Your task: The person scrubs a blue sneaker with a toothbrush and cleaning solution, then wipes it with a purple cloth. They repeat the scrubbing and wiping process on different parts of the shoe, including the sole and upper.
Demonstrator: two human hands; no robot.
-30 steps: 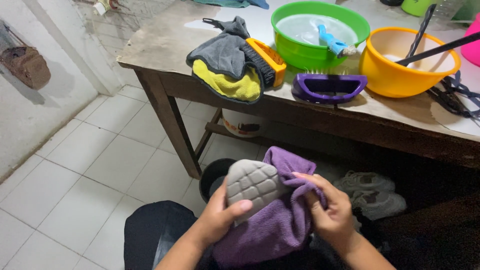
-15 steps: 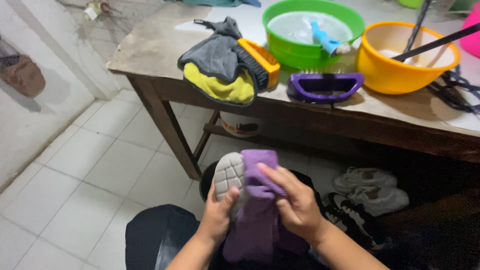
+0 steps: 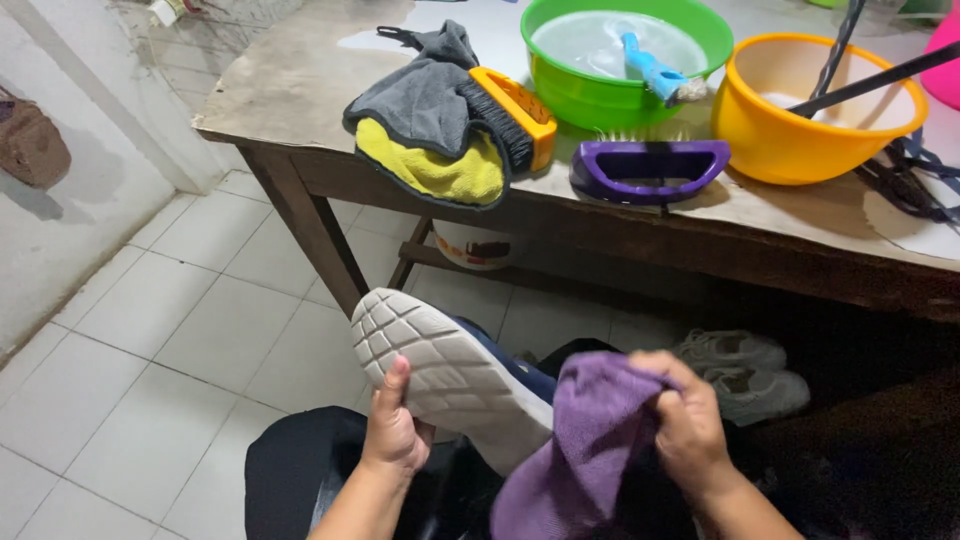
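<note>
Down at six o'clock, my left hand [image 3: 392, 437] grips one dark-blue shoe [image 3: 455, 370], its pale sole turned up, thumb pressed on the tread. Just beside it, at five o'clock, my right hand [image 3: 688, 425] is closed around one purple cloth [image 3: 580, 450] bunched against the shoe. Up at twelve o'clock the wooden table [image 3: 290, 95] bears two bowls, one green [image 3: 560, 85], one orange [image 3: 790, 140], two scrub brushes, orange [image 3: 515, 115] and purple [image 3: 650, 170], and one grey-and-yellow cloth [image 3: 430, 130]. Two white shoes [image 3: 745, 370] lie under it at three o'clock.

A small white pot with a dark label [image 3: 478, 247] sits under the table [image 3: 300, 80], and a little white box [image 3: 165, 10] is far back by the wall.
</note>
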